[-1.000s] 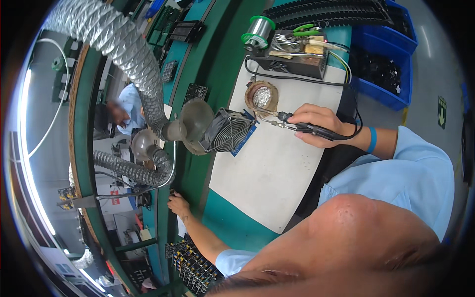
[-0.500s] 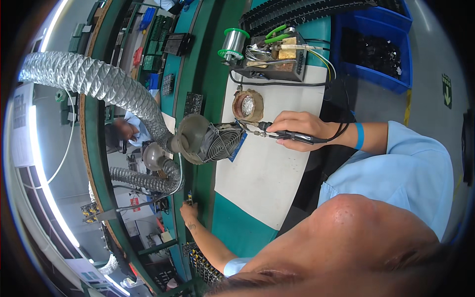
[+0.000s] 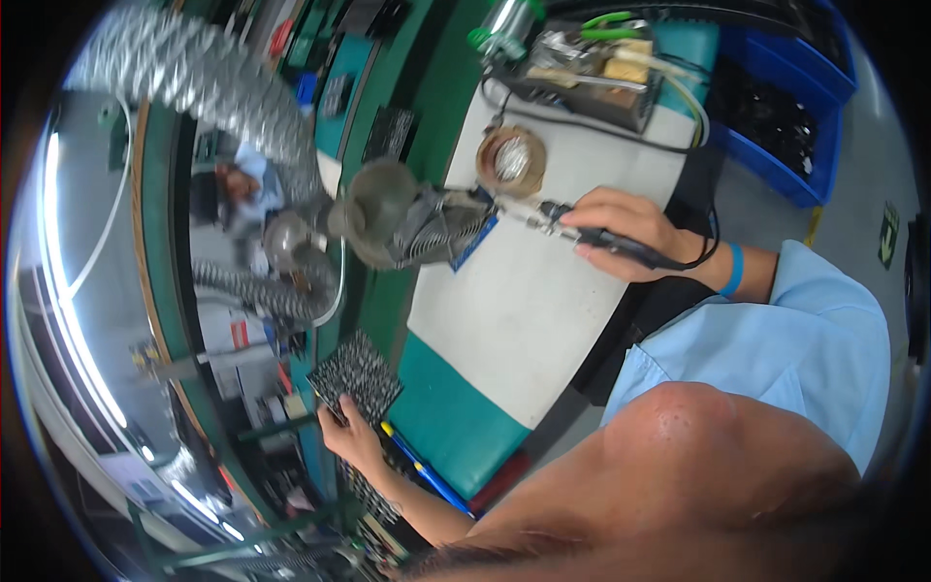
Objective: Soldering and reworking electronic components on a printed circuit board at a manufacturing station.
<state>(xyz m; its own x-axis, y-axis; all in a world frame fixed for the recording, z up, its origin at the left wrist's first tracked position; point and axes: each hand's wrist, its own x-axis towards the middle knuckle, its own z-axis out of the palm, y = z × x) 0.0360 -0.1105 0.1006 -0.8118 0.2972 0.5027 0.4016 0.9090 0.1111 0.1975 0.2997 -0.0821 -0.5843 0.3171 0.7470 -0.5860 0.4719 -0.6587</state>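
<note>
My right hand (image 3: 626,233) is closed round the black handle of a soldering iron (image 3: 616,244). Its metal front end reaches left toward a small fan with a wire guard (image 3: 441,231), and motion blurs the tip. A blue panel (image 3: 475,244) shows at the fan's right edge. Low on the left, my left hand (image 3: 351,438) grips a square circuit board (image 3: 357,380) by its near edge, its dark, speckled face in sight. Just above the iron's front end stands a brown round pot (image 3: 511,160) with shiny silver material inside.
A funnel hood (image 3: 373,213) on a silver duct (image 3: 208,82) stands left of the fan. Solder spool (image 3: 506,34) and a tool box (image 3: 582,78) are at the top. A blue-yellow stick tool (image 3: 427,470) lies by my left forearm. Blue bins (image 3: 824,175) stand right; another person (image 3: 238,184) sits beyond.
The view has shifted and tilted. My left hand now shows a board's broad speckled face, where only a small yellow and blue piece showed before. My right hand still holds the iron near the fan.
</note>
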